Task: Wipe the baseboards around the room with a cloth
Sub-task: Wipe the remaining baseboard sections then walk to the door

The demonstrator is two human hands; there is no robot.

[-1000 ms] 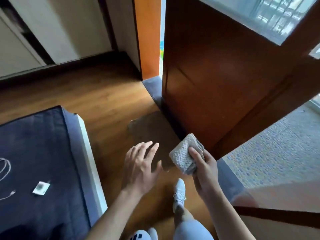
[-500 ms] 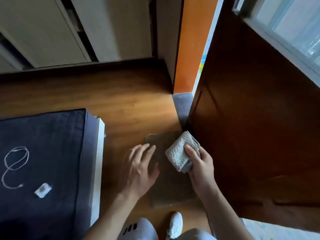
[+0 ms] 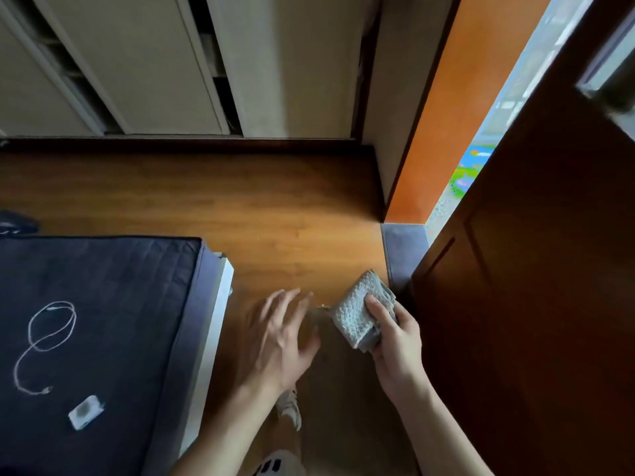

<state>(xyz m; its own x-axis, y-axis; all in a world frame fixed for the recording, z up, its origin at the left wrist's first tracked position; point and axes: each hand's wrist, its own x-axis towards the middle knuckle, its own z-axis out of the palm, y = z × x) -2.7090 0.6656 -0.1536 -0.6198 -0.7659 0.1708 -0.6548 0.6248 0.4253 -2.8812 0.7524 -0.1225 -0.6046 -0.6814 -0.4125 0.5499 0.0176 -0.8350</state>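
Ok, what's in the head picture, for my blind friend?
A right hand holds a grey cloth over a wood floor beside a brown door; the left hand is open. A dark bed with a white cable lies left.

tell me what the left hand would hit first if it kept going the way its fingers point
Likely nothing near: the left hand points ahead over wood floor, just left of the cloth. First in line is the dark baseboard under the cabinet doors; depth is unclear.
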